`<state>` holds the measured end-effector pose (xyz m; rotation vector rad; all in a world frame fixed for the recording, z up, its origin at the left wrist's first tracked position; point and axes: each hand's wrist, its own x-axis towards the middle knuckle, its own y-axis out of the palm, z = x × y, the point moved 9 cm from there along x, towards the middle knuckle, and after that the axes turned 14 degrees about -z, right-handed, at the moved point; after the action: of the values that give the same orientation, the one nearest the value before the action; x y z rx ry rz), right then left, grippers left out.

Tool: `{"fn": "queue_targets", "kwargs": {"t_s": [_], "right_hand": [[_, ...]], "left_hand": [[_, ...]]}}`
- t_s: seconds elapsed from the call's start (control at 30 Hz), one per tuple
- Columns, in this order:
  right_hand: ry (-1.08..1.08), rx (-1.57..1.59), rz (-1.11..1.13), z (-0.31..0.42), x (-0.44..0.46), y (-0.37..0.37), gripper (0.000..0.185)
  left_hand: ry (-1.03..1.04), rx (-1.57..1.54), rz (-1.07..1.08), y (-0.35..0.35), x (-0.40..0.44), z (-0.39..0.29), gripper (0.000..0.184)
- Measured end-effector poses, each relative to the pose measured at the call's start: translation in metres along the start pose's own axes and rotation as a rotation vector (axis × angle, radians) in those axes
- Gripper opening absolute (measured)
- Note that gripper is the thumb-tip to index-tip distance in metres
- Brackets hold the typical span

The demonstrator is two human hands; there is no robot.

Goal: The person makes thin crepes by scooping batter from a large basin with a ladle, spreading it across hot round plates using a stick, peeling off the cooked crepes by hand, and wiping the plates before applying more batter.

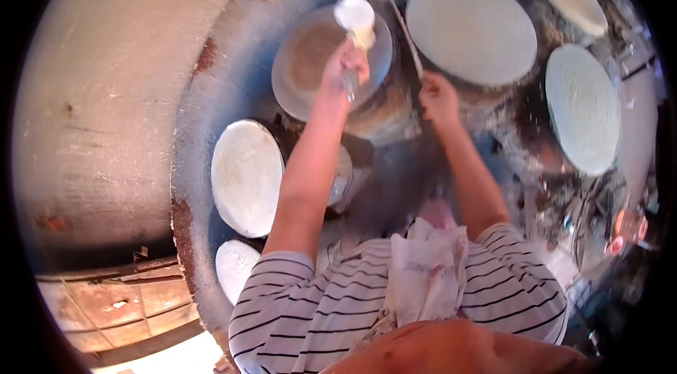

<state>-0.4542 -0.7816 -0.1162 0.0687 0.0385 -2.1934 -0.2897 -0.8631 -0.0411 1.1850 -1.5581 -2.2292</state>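
My left hand point(345, 65) is closed round the handle of a ladle point(355, 15). White batter shows in the ladle's bowl, which is over the far edge of a round griddle point(303, 60). The griddle's surface is brownish grey in the middle and paler round the rim. Between the fingers of my right hand point(438, 97) is a thin, long stick point(407, 35), pointing up and away. It lies beside a large round sheet of pale batter point(471, 29) on the neighbouring griddle. The stick's far tip is too blurred to make out.
More griddles bearing white rounds stand about me: one at the left point(247, 178), a smaller one below it point(237, 269), one at the right point(584, 109), and others at the back. A broad curved wall point(120, 92) rises at the left. Blurred clutter is at the lower right.
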Motion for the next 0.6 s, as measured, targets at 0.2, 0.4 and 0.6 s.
{"fn": "queue_targets", "kwargs": {"t_s": [0.2, 0.4, 0.6], "right_hand": [[-0.413, -0.251, -0.141, 0.024, 0.004, 0.082, 0.043], [-0.538, -0.54, 0.047, 0.056, 0.004, 0.096, 0.038], [-0.649, -0.674, 0.069, 0.078, 0.033, 0.135, 0.03]], "left_hand": [[0.265, 0.271, -0.197, -0.028, 0.028, -0.059, 0.005], [0.557, 0.609, -0.362, -0.013, 0.024, -0.12, 0.017], [0.785, 0.91, -0.545, -0.02, 0.006, -0.167, 0.044]]}}
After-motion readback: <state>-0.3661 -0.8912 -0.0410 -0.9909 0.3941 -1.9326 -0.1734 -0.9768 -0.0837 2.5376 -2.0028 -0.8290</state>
